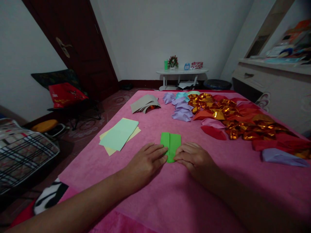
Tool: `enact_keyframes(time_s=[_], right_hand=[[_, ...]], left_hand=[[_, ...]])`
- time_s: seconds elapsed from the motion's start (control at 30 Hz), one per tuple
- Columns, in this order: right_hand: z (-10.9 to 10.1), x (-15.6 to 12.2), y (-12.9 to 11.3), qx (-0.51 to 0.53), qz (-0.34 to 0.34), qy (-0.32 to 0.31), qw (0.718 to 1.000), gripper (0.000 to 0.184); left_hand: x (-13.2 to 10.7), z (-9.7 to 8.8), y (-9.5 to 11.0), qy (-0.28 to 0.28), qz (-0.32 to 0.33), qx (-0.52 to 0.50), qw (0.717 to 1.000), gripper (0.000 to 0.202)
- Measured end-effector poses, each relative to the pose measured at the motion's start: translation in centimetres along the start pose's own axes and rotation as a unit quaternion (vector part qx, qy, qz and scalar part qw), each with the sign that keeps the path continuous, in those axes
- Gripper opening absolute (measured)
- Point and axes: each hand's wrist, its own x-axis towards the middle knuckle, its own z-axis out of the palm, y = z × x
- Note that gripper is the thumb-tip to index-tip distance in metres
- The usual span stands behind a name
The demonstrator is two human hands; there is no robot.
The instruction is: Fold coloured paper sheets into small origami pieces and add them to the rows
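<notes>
Folded green paper rectangle [170,142]: flat on pink cloth [155,194], between bare left hand [149,159] and right hand [195,158];
Hands: apart, touching its opposite edges; grip unclear;
Leftward: pale-green rectangular sheets [119,133] atop yellow sheets [110,151];
Rightward: crowded gold-foil folded shapes [218,115], red folded-paper shapes [213,132]

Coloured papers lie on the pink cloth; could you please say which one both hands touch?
The bright green, rectangular folded paper, between the left hand and the right hand; the others lie untouched.

2 hands [150,158] [196,157] touch green paper [174,144] (folded) on a pink cloth [155,124].
</notes>
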Motion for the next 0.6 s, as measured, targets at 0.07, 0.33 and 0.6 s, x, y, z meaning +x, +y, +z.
enact_keyframes(time_s=[0.07,0.33,0.6], right_hand=[[0.2,0.1,0.3,0.033,0.033,-0.008,0.999,0.016],[0.2,1.1,0.9,0.064,0.151,-0.023,0.986,0.007],[0.4,2.3,1.1,0.072,0.148,-0.049,0.985,0.011]], left_hand=[[0.0,-0.1,0.7,0.006,-0.034,-0.023,0.999,0.026],[0.0,0.4,0.9,0.05,-0.029,-0.065,0.996,0.023],[0.0,0.4,1.1,0.058,-0.025,-0.07,0.996,0.023]])
